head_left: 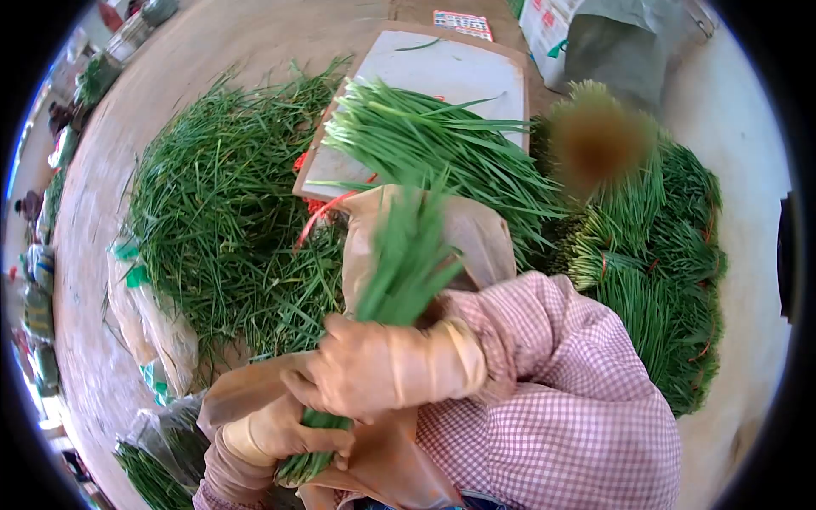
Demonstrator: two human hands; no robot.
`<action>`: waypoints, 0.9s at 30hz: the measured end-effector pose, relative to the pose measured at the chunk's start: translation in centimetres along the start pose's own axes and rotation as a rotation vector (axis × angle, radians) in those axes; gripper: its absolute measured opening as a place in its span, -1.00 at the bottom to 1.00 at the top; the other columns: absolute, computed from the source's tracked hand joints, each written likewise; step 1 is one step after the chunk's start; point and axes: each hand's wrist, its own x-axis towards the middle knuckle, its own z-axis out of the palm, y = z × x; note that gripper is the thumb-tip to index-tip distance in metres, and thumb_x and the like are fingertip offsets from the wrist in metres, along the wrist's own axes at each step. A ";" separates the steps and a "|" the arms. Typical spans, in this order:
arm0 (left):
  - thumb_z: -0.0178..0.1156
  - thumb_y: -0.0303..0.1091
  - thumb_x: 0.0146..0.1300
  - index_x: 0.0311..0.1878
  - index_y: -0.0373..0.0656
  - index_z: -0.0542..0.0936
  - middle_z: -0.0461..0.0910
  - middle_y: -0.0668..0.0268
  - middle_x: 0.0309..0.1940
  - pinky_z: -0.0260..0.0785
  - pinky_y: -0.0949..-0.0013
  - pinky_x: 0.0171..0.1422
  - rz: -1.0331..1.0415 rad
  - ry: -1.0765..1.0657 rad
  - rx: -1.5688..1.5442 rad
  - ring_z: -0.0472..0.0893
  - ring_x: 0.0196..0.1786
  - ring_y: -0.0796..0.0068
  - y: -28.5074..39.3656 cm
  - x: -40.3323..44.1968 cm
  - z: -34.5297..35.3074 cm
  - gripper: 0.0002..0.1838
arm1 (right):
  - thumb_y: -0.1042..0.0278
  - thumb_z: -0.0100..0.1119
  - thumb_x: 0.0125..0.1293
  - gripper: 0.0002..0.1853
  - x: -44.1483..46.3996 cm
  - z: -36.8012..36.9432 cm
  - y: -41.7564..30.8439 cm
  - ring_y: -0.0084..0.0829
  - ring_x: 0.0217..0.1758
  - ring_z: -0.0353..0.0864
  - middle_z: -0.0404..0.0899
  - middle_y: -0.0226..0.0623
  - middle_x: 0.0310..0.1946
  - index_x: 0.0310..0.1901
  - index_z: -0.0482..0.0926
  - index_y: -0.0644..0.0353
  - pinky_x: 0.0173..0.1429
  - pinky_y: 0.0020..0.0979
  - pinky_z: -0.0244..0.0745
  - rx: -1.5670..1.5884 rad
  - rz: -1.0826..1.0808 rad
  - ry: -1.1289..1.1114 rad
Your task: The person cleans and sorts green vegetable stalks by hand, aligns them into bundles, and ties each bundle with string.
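Observation:
A bunch of garlic chives (408, 272) slants across my lap, its leafy upper end smeared by motion. My right hand (382, 365), in a tan rubber glove, is closed around the middle of the bunch. Lower down, my left hand (293, 433), gloved alike, wraps the other end near my apron (395, 455). Just beyond, a larger loose pile of chives (442, 144) lies on a white board (476, 72) with a brown rim. Red ties (319, 217) hang at the board's near left corner.
Loose green leaves (229, 195) are heaped on the floor at left, beside pale plastic bags (157, 314). At right stand tied chive bundles (654, 272), packed together. A bagged bundle (161, 459) lies at lower left. A brown blur (599, 144) hides part of the upper right.

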 end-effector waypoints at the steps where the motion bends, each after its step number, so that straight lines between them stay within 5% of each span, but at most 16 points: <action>1: 0.44 -0.28 0.05 -0.06 -0.36 0.53 0.63 0.18 -0.37 0.54 0.41 -0.23 -0.005 -0.012 0.010 0.66 -0.35 0.34 0.4 0.6 -0.1 -0.54 | 0.15 0.03 0.19 -0.57 -1.4 0.3 -0.2 -0.45 -0.44 0.60 0.55 -0.53 -0.42 0.07 0.51 0.13 -0.07 -0.07 0.47 0.000 0.072 0.080; 2: 0.41 -0.27 0.09 -0.02 -0.35 0.53 0.64 0.18 -0.32 0.53 0.41 -0.17 -0.006 -0.087 -0.012 0.66 -0.29 0.37 0.8 1.3 -0.1 -0.54 | 0.15 0.05 0.18 -0.62 -2.8 0.4 -0.3 -0.53 -0.63 0.52 0.51 -0.61 -0.54 -0.01 0.56 0.13 -0.28 -0.22 0.52 0.000 0.138 0.159; 3: 0.39 -0.26 0.13 0.01 -0.34 0.53 0.65 0.17 -0.26 0.52 0.40 -0.11 -0.006 -0.151 -0.036 0.66 -0.22 0.39 1.3 1.8 -0.1 -0.54 | 0.17 0.07 0.22 -0.70 -4.5 0.0 -0.5 -0.51 -0.57 0.56 0.51 -0.52 -0.56 -0.09 0.58 0.11 -0.43 -0.39 0.48 0.012 0.230 0.112; 4: 0.37 -0.24 0.17 0.05 -0.33 0.53 0.66 0.17 -0.20 0.51 0.40 -0.04 -0.005 -0.204 -0.057 0.66 -0.16 0.41 1.7 2.2 -0.3 -0.54 | 0.19 0.10 0.23 -0.73 -6.9 1.3 -0.6 -0.45 -0.54 0.61 0.54 -0.45 -0.54 -0.10 0.60 0.11 -0.46 -0.39 0.49 -0.359 0.339 0.308; 6: 0.34 0.22 0.09 0.15 -0.34 0.48 0.65 0.18 -0.16 0.52 0.43 -0.11 0.235 -0.122 -0.260 0.65 -0.19 0.44 3.1 3.2 -1.2 -0.19 | 0.23 0.26 0.16 -0.67 -10.1 -2.3 1.9 -0.26 -0.40 0.67 0.63 -0.25 -0.40 -0.04 0.60 0.14 -0.27 -0.35 0.58 0.312 0.550 0.194; 7: 0.30 0.26 0.12 0.17 -0.34 0.47 0.65 0.18 -0.12 0.52 0.42 -0.09 0.274 -0.035 -0.373 0.66 -0.16 0.44 4.6 3.1 -1.7 -0.18 | 0.25 0.34 0.12 -0.62 -11.6 -4.1 3.2 -0.16 -0.32 0.70 0.67 -0.15 -0.33 -0.01 0.60 0.16 -0.18 -0.33 0.62 0.593 0.694 0.183; 9: 0.19 -0.02 0.32 0.18 -0.33 0.49 0.64 0.21 -0.10 0.52 0.41 -0.10 0.351 0.463 -0.140 0.62 -0.17 0.50 3.9 6.6 -5.6 -0.43 | 0.26 0.34 0.10 -0.60 -14.9 -5.3 5.2 -0.11 -0.30 0.70 0.65 -0.05 -0.37 -0.02 0.55 0.18 -0.19 -0.25 0.60 0.606 0.893 0.214; 11: 0.11 -0.47 0.36 0.18 -0.35 0.49 0.64 0.24 -0.12 0.47 0.50 0.00 0.554 0.746 0.347 0.62 -0.10 0.50 5.7 10.3 -7.3 -0.65 | 0.32 0.43 0.04 -0.45 -17.1 -6.6 6.8 -0.47 -0.23 0.65 0.67 -0.19 -0.26 0.07 0.51 0.36 -0.04 -0.42 0.56 0.807 1.173 0.467; 12: 0.15 -0.52 0.32 0.17 -0.34 0.51 0.64 0.25 -0.14 0.43 0.54 -0.02 0.709 0.875 0.471 0.60 -0.16 0.55 5.7 12.9 -8.2 -0.64 | 0.35 0.45 0.06 -0.40 -17.9 -7.1 7.6 -0.50 -0.18 0.59 0.64 -0.30 -0.17 0.14 0.47 0.37 0.01 -0.44 0.53 0.887 1.280 0.601; 13: 0.17 -0.52 0.29 0.17 -0.25 0.54 0.63 0.27 -0.12 0.41 0.52 0.02 0.740 0.939 0.648 0.59 -0.11 0.57 8.0 13.8 -7.5 -0.64 | 0.38 0.45 0.10 -0.36 -18.5 -7.6 8.1 -0.53 -0.20 0.57 0.62 -0.31 -0.15 0.20 0.41 0.39 -0.07 -0.48 0.54 0.919 1.373 0.740; 14: 0.25 -0.46 0.19 0.10 -0.10 0.60 0.60 0.13 -0.05 0.50 0.28 0.01 0.829 1.026 0.830 0.64 -0.11 0.26 9.1 15.3 -7.6 -0.63 | 0.39 0.44 0.13 -0.34 -19.0 -8.1 9.1 -0.63 -0.33 0.55 0.61 -0.36 -0.25 0.24 0.37 0.35 -0.33 -0.59 0.49 0.984 1.368 0.816; 16: 0.26 -0.48 0.18 0.14 -0.05 0.59 0.59 0.16 -0.01 0.47 0.29 0.03 0.953 1.138 1.239 0.61 -0.04 0.24 10.6 18.1 -8.8 -0.59 | 0.39 0.42 0.15 -0.40 -20.2 -9.1 11.1 -0.71 -0.51 0.47 0.59 -0.42 -0.39 0.22 0.42 0.30 -0.58 -0.67 0.29 0.966 1.368 0.842; 18: 0.28 -0.47 0.15 0.08 -0.02 0.62 0.60 0.16 -0.06 0.47 0.25 -0.01 0.963 1.130 1.356 0.61 -0.09 0.20 11.3 20.8 -10.5 -0.61 | 0.36 0.40 0.18 -0.48 -21.5 -9.1 13.2 -0.71 -0.62 0.39 0.53 -0.46 -0.52 0.17 0.49 0.25 -0.67 -0.66 0.15 0.936 1.341 0.905; 23: 0.32 -0.50 0.03 -0.14 0.00 0.71 0.62 0.30 -0.38 0.47 0.22 -0.19 1.068 0.989 1.475 0.59 -0.30 0.18 11.4 24.7 -14.4 -0.72 | 0.27 0.41 0.18 -0.58 -21.9 -9.3 15.9 -0.71 -0.67 0.32 0.53 -0.40 -0.54 0.03 0.57 0.25 -0.63 -0.63 0.18 0.880 1.163 1.022; 26: 0.26 -0.60 0.14 -0.17 -0.08 0.72 0.65 0.32 -0.27 0.45 0.36 0.02 1.031 0.631 0.758 0.61 -0.14 0.40 11.9 24.7 -15.1 -0.77 | 0.24 0.42 0.16 -0.60 -22.6 -9.4 17.4 -0.71 -0.66 0.32 0.53 -0.40 -0.54 -0.04 0.58 0.26 -0.63 -0.63 0.15 0.886 1.234 0.946; 27: 0.21 -0.62 0.21 -0.12 -0.13 0.71 0.66 0.31 -0.20 0.42 0.42 0.11 0.986 0.559 0.740 0.59 -0.07 0.46 12.8 23.8 -15.5 -0.77 | 0.23 0.43 0.16 -0.61 -22.8 -9.5 18.4 -0.71 -0.66 0.32 0.53 -0.40 -0.54 -0.06 0.57 0.27 -0.62 -0.64 0.15 0.757 1.221 0.848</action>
